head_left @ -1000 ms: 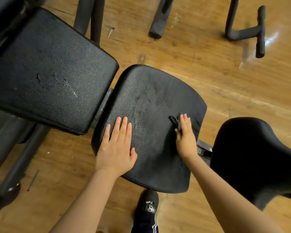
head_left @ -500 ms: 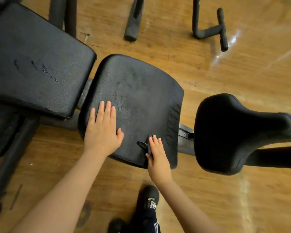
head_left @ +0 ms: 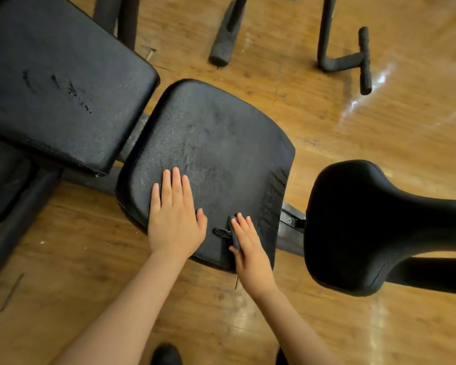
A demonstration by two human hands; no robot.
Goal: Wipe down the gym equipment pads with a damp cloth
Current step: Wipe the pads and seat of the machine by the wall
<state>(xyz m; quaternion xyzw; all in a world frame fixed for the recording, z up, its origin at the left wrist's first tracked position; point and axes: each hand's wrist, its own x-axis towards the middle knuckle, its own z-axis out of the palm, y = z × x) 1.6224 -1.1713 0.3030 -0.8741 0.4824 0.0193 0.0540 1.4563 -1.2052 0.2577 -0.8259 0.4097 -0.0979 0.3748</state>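
A black textured seat pad [head_left: 216, 143] fills the middle of the view, with wet streaks near its right edge. My left hand [head_left: 175, 217] lies flat on its near left part, fingers straight and together. My right hand [head_left: 248, 246] presses a small dark cloth [head_left: 233, 233] onto the pad's near right corner with straight fingers; only the cloth's edge and a dark tag show beside the fingers. A larger black back pad [head_left: 58, 83] sits to the upper left, scuffed in its middle.
A smooth black saddle-shaped pad [head_left: 358, 227] stands on the right on a dark bar. Black frame tubes [head_left: 21, 214] run under the pads at left. Metal feet [head_left: 224, 38] and a T-shaped bar [head_left: 363, 59] rest on the wooden floor behind. My shoe [head_left: 166, 355] shows below.
My right hand slid the cloth from the pad's middle right down to its near right corner a second ago, then held there. The left hand stayed flat. The view shifted, revealing more of the saddle pad.
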